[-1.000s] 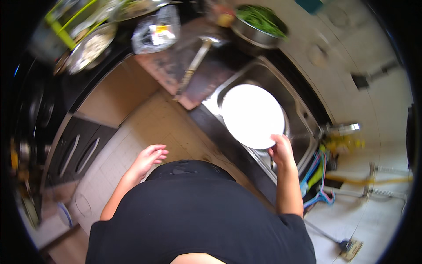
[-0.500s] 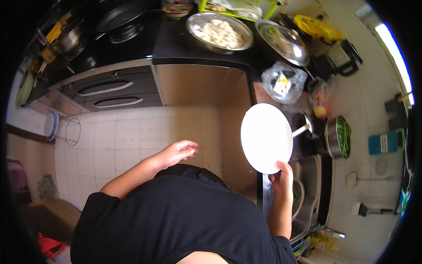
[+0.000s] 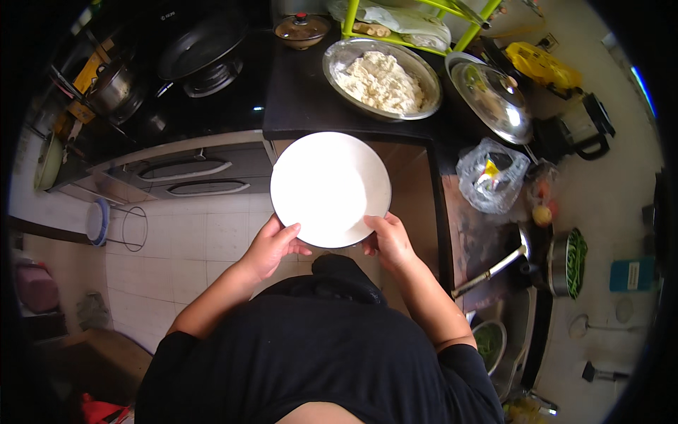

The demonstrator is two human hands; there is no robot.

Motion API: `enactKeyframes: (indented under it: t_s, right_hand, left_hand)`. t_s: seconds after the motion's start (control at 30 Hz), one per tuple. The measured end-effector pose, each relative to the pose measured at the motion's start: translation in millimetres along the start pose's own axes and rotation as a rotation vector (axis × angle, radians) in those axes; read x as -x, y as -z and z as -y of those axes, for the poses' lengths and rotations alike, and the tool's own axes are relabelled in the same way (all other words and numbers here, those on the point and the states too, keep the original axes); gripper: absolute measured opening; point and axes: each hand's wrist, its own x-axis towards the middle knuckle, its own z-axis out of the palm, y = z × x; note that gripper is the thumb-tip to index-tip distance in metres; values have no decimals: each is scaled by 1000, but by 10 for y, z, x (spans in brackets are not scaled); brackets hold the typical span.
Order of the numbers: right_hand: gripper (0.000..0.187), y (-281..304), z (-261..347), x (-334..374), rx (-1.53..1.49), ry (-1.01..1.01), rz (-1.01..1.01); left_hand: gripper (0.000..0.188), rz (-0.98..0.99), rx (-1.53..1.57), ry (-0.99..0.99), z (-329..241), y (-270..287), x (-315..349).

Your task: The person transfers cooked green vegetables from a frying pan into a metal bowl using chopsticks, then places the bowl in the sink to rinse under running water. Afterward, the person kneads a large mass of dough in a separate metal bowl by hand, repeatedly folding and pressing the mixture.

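Observation:
A round white plate (image 3: 328,187) is held out in front of my body, short of the dark counter's front edge. My left hand (image 3: 274,244) grips its near left rim, thumb on top and fingers underneath. At the near right rim my right hand (image 3: 390,239) grips it the same way, its thumb lying over the edge. Nothing lies on the plate that I can make out; its middle is washed out by glare. Beyond it on the counter stands a wide metal bowl (image 3: 335,79) holding a white, lumpy, dough-like mass (image 3: 385,81).
To the right are a lidded pan (image 3: 491,99), a clear plastic bag (image 3: 492,177), a cleaver (image 3: 491,272), a pot of green beans (image 3: 558,265) and a sink (image 3: 522,332). A frying pan (image 3: 201,53) sits on the stove at left. A green rack (image 3: 349,18) stands behind the bowl.
The plate has moved left, from the right-hand counter to in front of my body. My left hand, empty before, has taken hold of its left rim. My right hand keeps its grip.

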Motion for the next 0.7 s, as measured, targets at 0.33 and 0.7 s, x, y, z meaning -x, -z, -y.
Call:
enactKeyframes:
  t_s: [0.33,0.7]
  right_hand:
    - [48,114,326,-1469,320,16,312]
    - [49,940,24,-1580,758,-20,-218]
  left_hand:
    - [34,-388,150,-25,-271,622,-864]
    - [35,-454,172,-64,-594,1468,-1948]
